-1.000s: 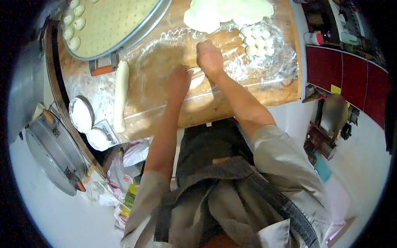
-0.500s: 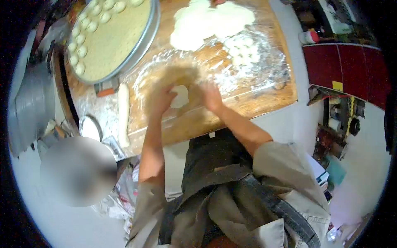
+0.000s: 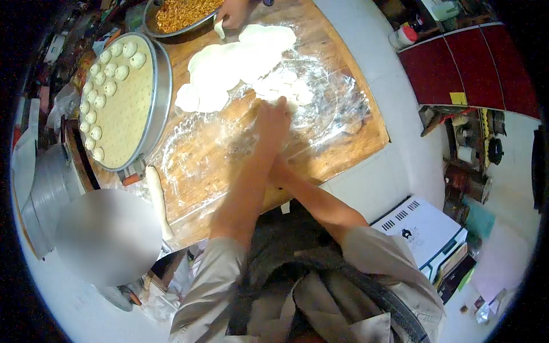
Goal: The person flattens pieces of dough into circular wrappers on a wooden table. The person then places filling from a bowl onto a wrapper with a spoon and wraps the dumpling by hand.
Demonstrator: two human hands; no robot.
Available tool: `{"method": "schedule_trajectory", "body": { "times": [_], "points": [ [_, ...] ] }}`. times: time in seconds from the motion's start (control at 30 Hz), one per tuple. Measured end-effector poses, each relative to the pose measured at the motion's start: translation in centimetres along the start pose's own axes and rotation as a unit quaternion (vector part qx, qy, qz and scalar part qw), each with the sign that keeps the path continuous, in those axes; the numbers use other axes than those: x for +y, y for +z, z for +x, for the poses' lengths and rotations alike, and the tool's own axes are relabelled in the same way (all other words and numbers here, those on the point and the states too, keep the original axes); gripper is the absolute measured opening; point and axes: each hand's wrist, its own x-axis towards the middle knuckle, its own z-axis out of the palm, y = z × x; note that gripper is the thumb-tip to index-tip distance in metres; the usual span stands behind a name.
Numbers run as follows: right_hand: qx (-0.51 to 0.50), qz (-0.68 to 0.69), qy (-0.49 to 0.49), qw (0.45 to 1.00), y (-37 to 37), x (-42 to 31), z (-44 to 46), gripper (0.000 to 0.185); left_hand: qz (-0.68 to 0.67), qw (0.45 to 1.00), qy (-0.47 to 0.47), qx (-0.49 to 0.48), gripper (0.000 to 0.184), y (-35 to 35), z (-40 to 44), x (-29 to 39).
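Observation:
My left hand (image 3: 273, 121) reaches forward to the near edge of a pile of small floured dough pieces (image 3: 284, 86). Its fingers are drawn together; what they pinch, if anything, is hidden. My right hand (image 3: 278, 173) lies under my left forearm, mostly covered, so its fingers do not show. Left of the pile spread flat, overlapping dough wrappers (image 3: 214, 67), with a small round one at their near left edge. A long dough roll (image 3: 157, 200) rests on the floured wooden table (image 3: 194, 188).
Filled buns (image 3: 121, 72) line one side of a large round steamer tray (image 3: 128, 123) at the left. Behind it stands a bowl (image 3: 150, 26) of brown chopped filling (image 3: 183, 14). Another person's hand (image 3: 233, 12) holds a piece of dough (image 3: 219, 28) beside the bowl.
The view has shifted. My left hand has moved from a flat round wrapper to the dough pieces. My right hand has drawn back beneath my left arm. The wrapper has left its spot between my hands.

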Motion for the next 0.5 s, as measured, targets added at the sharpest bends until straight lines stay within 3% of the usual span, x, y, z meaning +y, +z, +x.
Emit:
{"method": "schedule_trajectory", "body": {
  "times": [0.03,0.07,0.13,0.23,0.33,0.4,0.43,0.5],
  "points": [
    [0.002,-0.003,-0.010,1.000,-0.5,0.6,-0.3,0.031,0.001,1.000,-0.003,0.002,0.048,1.7,0.2,-0.9],
    [0.001,-0.011,-0.020,1.000,-1.0,1.3,-0.6,0.031,0.002,0.996,0.054,0.071,0.043,4.7,0.4,-3.0],
    [-0.009,-0.038,-0.040,0.998,-2.3,2.3,-1.3,0.032,-0.036,0.987,0.092,0.128,0.035,4.9,0.2,-5.7],
    [-0.063,-0.094,-0.049,0.992,-3.8,2.6,-1.6,0.034,-0.052,0.996,-0.041,0.058,0.028,-0.1,-7.1,-10.1],
    [-0.106,-0.136,-0.027,0.985,-3.8,2.2,-2.3,0.035,0.005,0.996,-0.060,0.059,0.029,-2.3,-9.1,-10.7],
    [-0.083,-0.147,-0.031,0.985,-3.4,2.3,-1.9,0.033,-0.002,0.993,0.029,0.112,0.035,-2.4,-9.1,-12.0],
    [-0.074,-0.153,-0.033,0.985,-3.6,2.1,-1.4,0.032,0.011,0.991,0.053,0.119,0.049,-2.0,-7.9,-12.3],
    [-0.112,-0.167,-0.039,0.979,-4.6,1.7,-1.1,0.030,0.018,0.991,0.053,0.118,0.055,-1.6,-6.3,-11.7]
  ]
}}
